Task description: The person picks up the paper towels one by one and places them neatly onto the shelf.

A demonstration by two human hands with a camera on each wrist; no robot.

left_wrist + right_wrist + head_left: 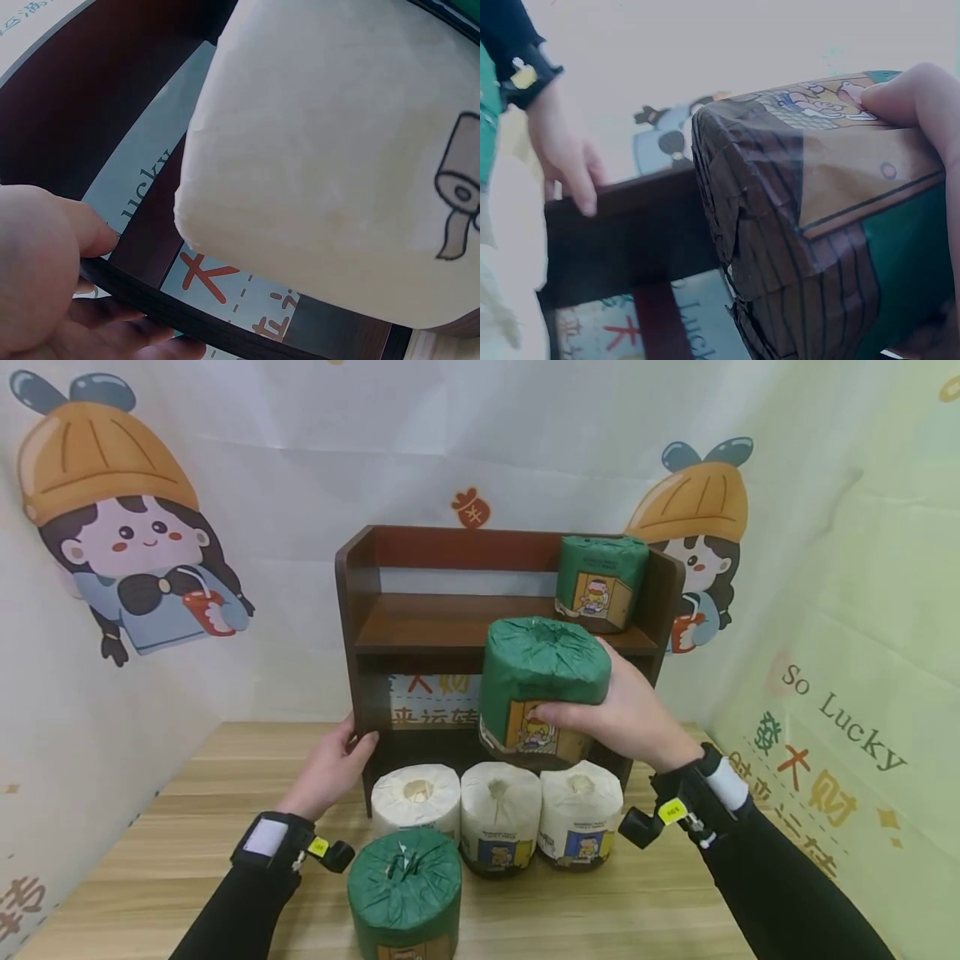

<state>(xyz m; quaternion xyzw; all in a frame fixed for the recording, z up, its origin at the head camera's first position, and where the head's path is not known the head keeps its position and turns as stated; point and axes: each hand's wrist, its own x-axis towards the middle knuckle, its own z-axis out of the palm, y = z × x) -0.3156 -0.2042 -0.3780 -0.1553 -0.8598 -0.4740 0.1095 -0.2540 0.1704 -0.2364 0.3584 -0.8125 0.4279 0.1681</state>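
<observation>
My right hand (639,717) grips a green-wrapped toilet paper roll (546,664) by its side, raised in front of the small dark brown shelf (435,622). In the right wrist view, the held roll's brown-striped bottom (757,247) faces the camera, and the thumb (911,94) presses on its printed side. My left hand (332,768) holds the shelf's left side panel (157,304), with the thumb on one side and fingers on the other. On the upper board, at its right end, stands another green roll (602,577).
Three white-wrapped rolls stand in a row before the shelf: left (416,793), middle (501,814) and right (581,814). Nearer stands a green roll (405,889) on the wooden table (600,918). A printed cloth (300,485) hangs behind and along the sides.
</observation>
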